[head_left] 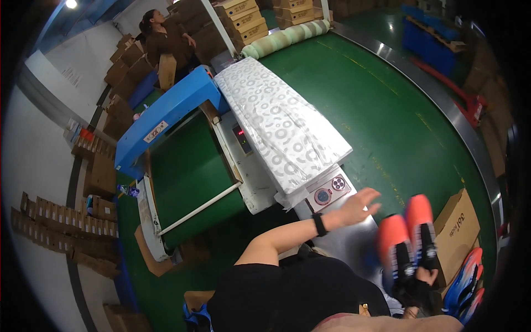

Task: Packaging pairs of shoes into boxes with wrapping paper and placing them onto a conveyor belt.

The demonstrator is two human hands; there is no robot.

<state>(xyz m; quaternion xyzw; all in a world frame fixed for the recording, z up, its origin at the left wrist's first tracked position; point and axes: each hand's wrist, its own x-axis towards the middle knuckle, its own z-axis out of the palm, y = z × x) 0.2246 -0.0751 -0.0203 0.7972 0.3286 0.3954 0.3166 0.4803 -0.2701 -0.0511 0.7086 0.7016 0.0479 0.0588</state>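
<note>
Gripping 2 orange-and-black shoes [395, 239] in right hand [426, 275] beside cardboard box [459, 232] of unclear contents; spreading left hand [353, 210] wide.

Left hand [351, 212] loose, right hand [426, 275] gripping
Left elbow [261, 242] bent, fingers [366, 197] parted — right hand lower, fingers curled.

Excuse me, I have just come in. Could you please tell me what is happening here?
A person appears to hold a pair of coral-and-black shoes in the right hand. The left hand, open and seemingly empty, is near a control panel. A cardboard box and some blue-and-coral shoes are at the right. Farther back, another person is near stacked boxes.
</note>
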